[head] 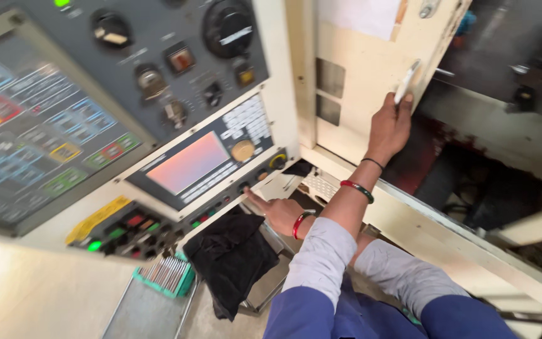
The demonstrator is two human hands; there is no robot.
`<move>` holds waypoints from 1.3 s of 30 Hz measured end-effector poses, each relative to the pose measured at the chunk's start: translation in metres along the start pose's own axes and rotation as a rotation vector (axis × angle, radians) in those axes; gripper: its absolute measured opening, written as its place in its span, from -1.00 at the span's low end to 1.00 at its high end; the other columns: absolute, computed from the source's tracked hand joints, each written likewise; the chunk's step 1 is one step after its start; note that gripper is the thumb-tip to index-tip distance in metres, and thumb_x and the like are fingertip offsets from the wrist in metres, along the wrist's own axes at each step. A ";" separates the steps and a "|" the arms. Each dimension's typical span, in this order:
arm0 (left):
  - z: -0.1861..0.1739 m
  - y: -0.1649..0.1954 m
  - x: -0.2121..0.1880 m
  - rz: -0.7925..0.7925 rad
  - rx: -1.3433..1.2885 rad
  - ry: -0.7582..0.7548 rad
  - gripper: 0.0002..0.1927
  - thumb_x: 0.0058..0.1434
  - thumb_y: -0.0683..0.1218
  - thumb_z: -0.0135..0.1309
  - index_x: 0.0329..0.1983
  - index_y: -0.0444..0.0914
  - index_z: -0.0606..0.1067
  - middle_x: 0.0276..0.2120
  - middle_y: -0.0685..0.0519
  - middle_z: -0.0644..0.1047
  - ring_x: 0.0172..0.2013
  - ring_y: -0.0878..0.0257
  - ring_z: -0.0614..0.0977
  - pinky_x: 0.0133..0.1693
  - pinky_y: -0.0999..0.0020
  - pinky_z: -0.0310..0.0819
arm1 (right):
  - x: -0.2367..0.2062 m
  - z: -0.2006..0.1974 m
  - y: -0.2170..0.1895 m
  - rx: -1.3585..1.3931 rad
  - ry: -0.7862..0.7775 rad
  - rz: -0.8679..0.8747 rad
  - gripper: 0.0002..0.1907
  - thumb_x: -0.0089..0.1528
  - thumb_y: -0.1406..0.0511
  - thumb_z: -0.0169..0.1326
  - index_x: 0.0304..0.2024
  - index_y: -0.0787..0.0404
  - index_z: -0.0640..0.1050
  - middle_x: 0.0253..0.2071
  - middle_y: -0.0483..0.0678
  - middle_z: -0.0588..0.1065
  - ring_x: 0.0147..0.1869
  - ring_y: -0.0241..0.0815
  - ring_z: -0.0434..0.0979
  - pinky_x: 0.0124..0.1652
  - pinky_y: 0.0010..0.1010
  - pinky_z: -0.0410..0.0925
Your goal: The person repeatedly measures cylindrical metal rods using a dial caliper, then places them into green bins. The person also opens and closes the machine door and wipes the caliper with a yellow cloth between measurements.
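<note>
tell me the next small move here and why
Probably press the right hand index fingertip onto the control panel button row it points at; the left hand has its grip on the white door handle.

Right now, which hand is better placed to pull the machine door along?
Left, probably: the left hand grips the white door handle, while the right hand points at a control panel button.
</note>
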State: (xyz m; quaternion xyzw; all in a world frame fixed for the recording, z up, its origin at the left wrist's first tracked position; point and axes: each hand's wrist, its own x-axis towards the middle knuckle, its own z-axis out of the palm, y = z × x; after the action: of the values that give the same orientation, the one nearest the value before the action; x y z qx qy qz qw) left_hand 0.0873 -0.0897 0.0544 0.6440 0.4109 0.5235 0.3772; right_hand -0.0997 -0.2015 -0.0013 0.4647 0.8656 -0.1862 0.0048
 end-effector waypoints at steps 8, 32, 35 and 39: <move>0.054 0.027 -0.044 0.021 -0.105 -0.148 -0.50 0.43 0.22 -0.13 0.06 -0.28 0.48 -0.51 -0.14 0.55 -0.50 0.07 0.57 -0.38 0.16 0.44 | -0.071 0.022 0.075 0.658 0.401 0.051 -0.43 0.24 0.39 -0.02 0.34 0.11 0.37 -0.23 0.06 0.64 -0.20 0.04 0.65 -0.20 -0.19 0.45; 0.189 0.095 -0.159 0.174 -0.368 -0.449 -0.62 0.45 0.13 -0.09 -0.18 -0.28 0.48 -0.68 0.07 0.32 -0.64 0.34 0.31 -0.54 0.33 0.17 | -0.439 0.170 0.143 2.482 2.079 0.938 -0.86 0.32 0.34 -0.16 -0.32 0.29 0.34 -0.28 0.12 0.42 -0.11 0.14 0.48 0.17 0.23 0.34; 0.202 0.101 -0.170 0.229 -0.423 -0.481 -0.62 0.50 0.13 -0.09 -0.24 -0.27 0.42 -0.65 0.11 0.32 -0.59 0.37 0.34 -0.50 0.37 0.22 | -0.437 0.170 0.143 2.445 2.171 0.750 -0.96 0.31 0.50 -0.15 -0.26 0.34 0.34 -0.18 0.11 0.42 -0.03 0.05 0.49 0.21 0.22 0.40; 0.217 0.099 -0.184 0.326 -0.444 -0.526 -0.63 0.53 0.10 -0.10 -0.28 -0.25 0.31 -0.63 0.12 0.28 -0.60 0.37 0.30 -0.48 0.40 0.23 | -0.448 0.174 0.139 2.350 2.124 0.763 -0.96 0.31 0.46 -0.06 -0.18 0.31 0.40 -0.10 0.11 0.50 0.10 0.04 0.54 0.20 -0.02 0.43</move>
State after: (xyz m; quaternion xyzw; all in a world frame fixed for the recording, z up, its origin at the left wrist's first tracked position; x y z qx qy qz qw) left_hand 0.2935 -0.3091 0.0419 0.7161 0.0688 0.4696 0.5119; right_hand 0.2381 -0.5483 -0.1262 -0.3001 0.2900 0.3089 0.8547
